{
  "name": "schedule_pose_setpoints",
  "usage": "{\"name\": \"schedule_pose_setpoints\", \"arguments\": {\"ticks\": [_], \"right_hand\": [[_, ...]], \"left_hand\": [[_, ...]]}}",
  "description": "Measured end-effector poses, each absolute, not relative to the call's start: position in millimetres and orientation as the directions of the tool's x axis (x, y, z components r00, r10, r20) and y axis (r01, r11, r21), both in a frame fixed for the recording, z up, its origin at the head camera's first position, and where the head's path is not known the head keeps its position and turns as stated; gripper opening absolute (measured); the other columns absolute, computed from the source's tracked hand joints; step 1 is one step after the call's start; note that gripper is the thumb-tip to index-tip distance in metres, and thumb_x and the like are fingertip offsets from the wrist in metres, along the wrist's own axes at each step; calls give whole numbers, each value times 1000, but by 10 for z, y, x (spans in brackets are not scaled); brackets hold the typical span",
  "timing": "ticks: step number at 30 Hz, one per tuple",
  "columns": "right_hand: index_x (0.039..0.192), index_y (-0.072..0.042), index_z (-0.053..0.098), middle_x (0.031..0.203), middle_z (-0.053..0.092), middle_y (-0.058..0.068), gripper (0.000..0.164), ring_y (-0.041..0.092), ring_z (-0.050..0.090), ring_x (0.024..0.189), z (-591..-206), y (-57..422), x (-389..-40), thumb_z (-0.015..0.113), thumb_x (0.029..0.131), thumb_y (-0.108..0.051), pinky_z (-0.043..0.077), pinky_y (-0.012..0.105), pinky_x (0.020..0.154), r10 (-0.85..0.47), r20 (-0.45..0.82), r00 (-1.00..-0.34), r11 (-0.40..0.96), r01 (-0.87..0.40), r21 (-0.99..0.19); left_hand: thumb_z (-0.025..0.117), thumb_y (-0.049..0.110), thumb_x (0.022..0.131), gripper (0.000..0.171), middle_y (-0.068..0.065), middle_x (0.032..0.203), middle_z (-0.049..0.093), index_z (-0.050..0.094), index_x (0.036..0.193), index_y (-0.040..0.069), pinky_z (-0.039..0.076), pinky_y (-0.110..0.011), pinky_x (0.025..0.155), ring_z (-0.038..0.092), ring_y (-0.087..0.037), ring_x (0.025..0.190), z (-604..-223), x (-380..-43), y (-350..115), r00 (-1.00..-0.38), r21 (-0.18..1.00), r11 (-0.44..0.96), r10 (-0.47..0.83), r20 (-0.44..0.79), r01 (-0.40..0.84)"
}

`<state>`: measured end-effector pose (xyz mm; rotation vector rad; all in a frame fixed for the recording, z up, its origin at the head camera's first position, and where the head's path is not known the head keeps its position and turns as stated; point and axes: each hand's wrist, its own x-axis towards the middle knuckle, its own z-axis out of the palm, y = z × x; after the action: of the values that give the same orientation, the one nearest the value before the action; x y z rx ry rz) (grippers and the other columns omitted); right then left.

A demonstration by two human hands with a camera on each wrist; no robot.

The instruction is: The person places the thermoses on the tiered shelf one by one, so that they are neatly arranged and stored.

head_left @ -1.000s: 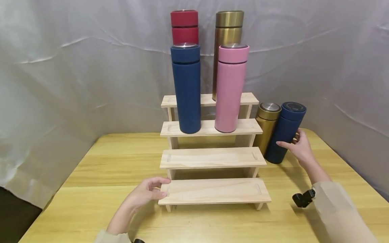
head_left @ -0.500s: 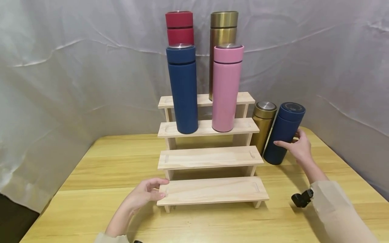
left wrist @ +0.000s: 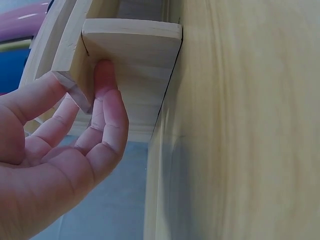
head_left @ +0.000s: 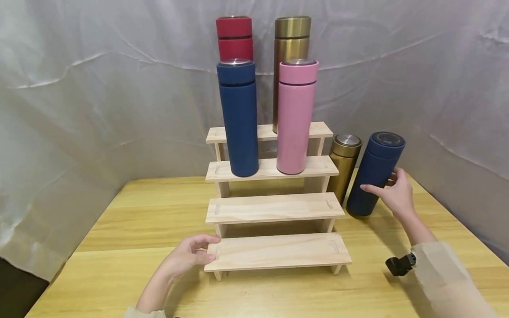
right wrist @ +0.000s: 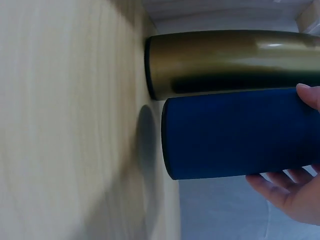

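My right hand grips a blue thermos flask round its middle, to the right of the wooden step rack. In the right wrist view a gap and a shadow show between the base of this flask and the table, so it is lifted slightly. A gold flask stands right beside it. My left hand pinches the left end of the rack's lowest shelf. Seen from the left wrist, the thumb lies on one face of the board and fingers curl under it.
Another blue flask and a pink flask stand on the third shelf up. Behind them on the top shelf are a red flask and a gold flask. Grey cloth hangs behind the wooden table.
The blue flask in my right hand has risen slightly off the table and shifted a little right, away from the gold one. My left hand stays on the lowest shelf.
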<state>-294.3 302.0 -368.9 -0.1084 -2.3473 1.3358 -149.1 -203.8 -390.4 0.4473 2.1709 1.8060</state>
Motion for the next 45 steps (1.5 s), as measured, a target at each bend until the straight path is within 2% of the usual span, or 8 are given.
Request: {"name": "schedule_pose_setpoints", "arguments": {"ticks": [2, 4, 8, 12, 13, 22, 34, 45], "right_hand": [[135, -9, 31, 123, 41, 21, 87, 34, 41, 103, -3691, 3067, -2978, 79, 65, -29, 40, 42, 79, 257, 346, -902, 538, -164, -827], [134, -16, 34, 120, 45, 12, 85, 26, 44, 101, -3776, 3158, -3075, 80, 64, -31, 43, 31, 75, 276, 361, -891, 550, -162, -819], [133, -21, 37, 118, 49, 6, 83, 20, 46, 96, -3836, 3252, -3112, 81, 63, -31, 44, 25, 67, 268, 393, -880, 553, -194, -811], [132, -10, 40, 117, 50, 16, 80, 27, 47, 95, -3594, 3072, -2857, 80, 65, -24, 43, 30, 68, 251, 397, -883, 522, -222, -824], [131, -8, 40, 114, 51, 15, 79, 23, 47, 93, -3518, 3003, -2778, 80, 65, -24, 42, 25, 66, 256, 404, -878, 533, -220, -817], [128, -3, 40, 95, 48, -13, 71, 1, 46, 82, -3090, 2736, -2337, 77, 70, -21, 37, 15, 65, 232, 435, -870, 575, -238, -783], [133, -8, 38, 101, 47, -10, 69, 1, 44, 89, -2863, 2650, -2141, 72, 75, -23, 37, 22, 71, 209, 430, -878, 588, -239, -773], [129, -13, 43, 94, 53, -14, 63, 1, 50, 86, -2692, 2511, -2041, 74, 74, -16, 39, 11, 67, 174, 462, -870, 534, -311, -786]], "left_hand": [[60, 3, 80, 44, -20, 109, 47, 45, 118, -13, 45, -36, 77, 52, -23, 86, -3902, -1499, -2041, -913, 983, 173, 407, -19, 57], [61, 5, 81, 44, -19, 108, 46, 45, 118, -12, 45, -37, 77, 52, -23, 87, -3905, -1502, -2042, -914, 982, 182, 404, -30, 48], [61, 7, 80, 45, -17, 107, 47, 46, 119, -10, 45, -38, 79, 53, -23, 87, -3918, -1494, -2049, -913, 981, 190, 404, -48, 32], [61, 7, 81, 44, -17, 108, 48, 46, 119, -10, 45, -38, 79, 53, -24, 88, -3922, -1481, -2063, -912, 982, 187, 406, -48, 31], [61, 8, 81, 44, -17, 108, 47, 46, 119, -9, 45, -38, 79, 54, -24, 88, -3922, -1480, -2065, -912, 982, 186, 407, -47, 32], [60, 6, 81, 43, -15, 106, 49, 45, 119, -10, 45, -38, 79, 55, -24, 88, -3936, -1459, -2064, -903, 986, 160, 428, -30, 43], [59, 5, 81, 43, -15, 102, 48, 45, 118, -11, 45, -37, 79, 56, -25, 88, -3960, -1444, -2074, -898, 990, 133, 440, -22, 41], [59, 6, 82, 43, -18, 109, 46, 45, 119, -10, 45, -39, 79, 54, -24, 89, -3943, -1471, -2074, -903, 984, 164, 430, -14, 62]]}}
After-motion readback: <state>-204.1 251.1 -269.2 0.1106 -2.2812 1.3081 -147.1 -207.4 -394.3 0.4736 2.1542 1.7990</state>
